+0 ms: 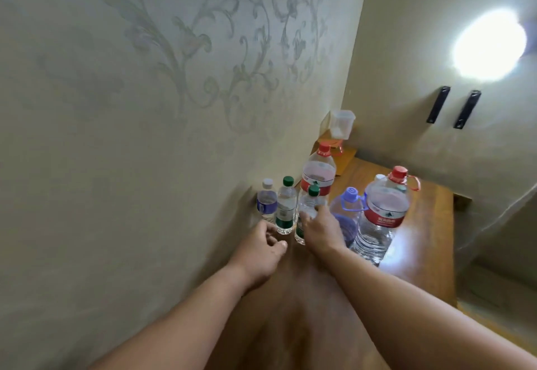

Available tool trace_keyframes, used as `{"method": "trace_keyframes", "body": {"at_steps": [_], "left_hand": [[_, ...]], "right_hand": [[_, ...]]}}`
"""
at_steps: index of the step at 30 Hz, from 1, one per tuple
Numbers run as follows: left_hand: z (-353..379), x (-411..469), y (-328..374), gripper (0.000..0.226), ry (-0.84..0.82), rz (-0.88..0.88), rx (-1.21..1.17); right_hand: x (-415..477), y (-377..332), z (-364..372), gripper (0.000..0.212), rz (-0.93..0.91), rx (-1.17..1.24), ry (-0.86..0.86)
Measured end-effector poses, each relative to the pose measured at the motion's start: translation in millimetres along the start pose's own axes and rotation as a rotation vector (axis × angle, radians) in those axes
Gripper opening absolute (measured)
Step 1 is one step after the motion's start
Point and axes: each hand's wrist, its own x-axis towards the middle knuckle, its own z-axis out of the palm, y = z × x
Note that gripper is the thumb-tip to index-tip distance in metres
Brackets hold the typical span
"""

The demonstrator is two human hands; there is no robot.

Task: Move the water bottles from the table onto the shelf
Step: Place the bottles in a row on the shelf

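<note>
Several water bottles stand on a brown wooden surface (424, 241) along the wall. My right hand (318, 231) grips a small green-capped bottle (309, 204) round its body. My left hand (260, 249) hovers just in front of a second green-capped bottle (286, 205), fingers loosely curled and holding nothing. A small white-capped bottle with a purple label (266, 199) stands at the far left against the wall. Behind are a big red-capped bottle (318, 170), a purple-capped jug (345, 212) and another big red-capped bottle (383, 209) to the right.
A patterned wall runs close along the left. A clear plastic container (341, 124) sits on a raised wooden block at the far end. Two black brackets (453, 106) hang on the right wall under a bright lamp (489, 44). The surface drops off at the right edge.
</note>
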Motion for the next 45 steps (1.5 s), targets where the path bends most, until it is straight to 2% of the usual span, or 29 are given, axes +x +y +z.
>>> {"method": "trace_keyframes", "body": {"at_steps": [4, 8, 13, 15, 20, 23, 30, 32, 36, 40, 43, 45], "left_hand": [[32.5, 74.7, 10.0, 0.047, -0.015, 0.011, 0.075], [48.6, 120.7, 18.5, 0.061, -0.008, 0.035, 0.156], [61.7, 127.2, 9.0, 0.069, -0.007, 0.004, 0.194], [66.4, 119.2, 2.8, 0.065, -0.008, -0.012, 0.193], [70.9, 99.2, -19.4, 0.035, 0.011, -0.004, 0.133], [57.1, 60.6, -8.1, 0.029, 0.003, 0.018, 0.122], [-6.7, -55.7, -29.9, 0.057, 0.095, 0.058, -0.103], [-35.2, -105.4, -30.1, 0.057, 0.160, 0.070, -0.075], [-99.1, -221.8, -42.5, 0.052, 0.329, 0.100, -0.097], [-164.2, -335.2, -85.7, 0.062, 0.462, 0.095, -0.145], [-210.8, -407.6, -121.6, 0.066, 0.547, 0.047, -0.120], [-238.6, -444.0, -141.8, 0.066, 0.610, 0.012, -0.084]], "right_hand": [[63.1, -12.3, 0.9, 0.049, -0.151, -0.266, 0.087], [90.0, -14.5, 2.7, 0.046, -0.201, -0.524, 0.037], [95.7, -2.3, 2.1, 0.038, -0.213, -0.569, 0.005], [91.5, 1.3, 3.0, 0.040, -0.237, -0.521, -0.004], [54.5, 18.5, 8.0, 0.037, -0.419, -0.423, -0.064], [24.5, 16.9, 1.0, 0.027, -0.518, -0.429, -0.044], [-106.3, -60.7, -26.6, 0.030, -0.681, -0.224, -0.035], [-155.8, -83.4, -28.3, 0.027, -0.741, -0.143, -0.064], [-256.2, -105.4, -18.1, 0.028, -0.730, 0.073, -0.327], [-358.9, -116.6, 30.2, 0.063, -0.737, -0.025, -0.549], [-428.6, -140.1, 85.4, 0.073, -0.701, -0.046, -0.744], [-463.3, -159.7, 124.2, 0.076, -0.697, -0.054, -0.779]]}}
